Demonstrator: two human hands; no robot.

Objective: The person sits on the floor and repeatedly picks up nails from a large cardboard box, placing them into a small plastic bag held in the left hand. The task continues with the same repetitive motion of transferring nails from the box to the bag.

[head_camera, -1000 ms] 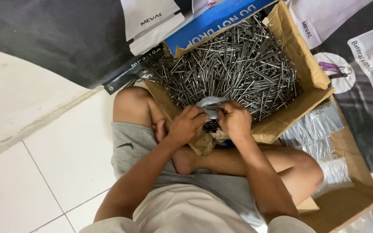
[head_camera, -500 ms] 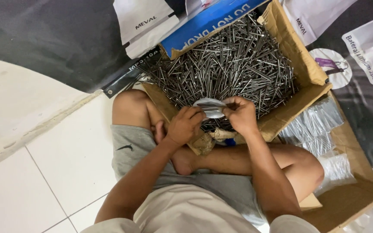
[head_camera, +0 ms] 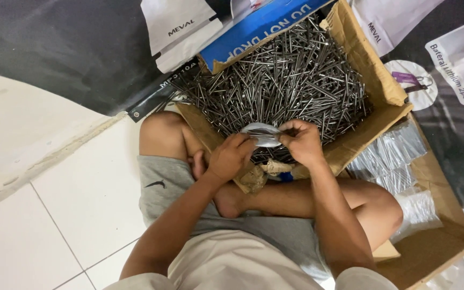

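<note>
Two hands meet over the near edge of the cardboard box (head_camera: 388, 91), and between them sits a small clear plastic bag (head_camera: 262, 132). My left hand (head_camera: 232, 156) is curled, its fingers pinching the bag's left edge from below. The bag hangs just above the pile of loose steel pins (head_camera: 285, 75) that fills the box. It looks thin, soft and slippery, light in itself, and I judge it would crumple or slide if held loosely, so the rim of its mouth is the place to grip. My right hand (head_camera: 303, 142) is pressed together at thumb and fingertips on the bag's right edge; whether it also nips a few pins I cannot tell. Farther right, beside my knee, lie stacked clear packets (head_camera: 393, 161) in a second carton (head_camera: 430, 247).
</note>
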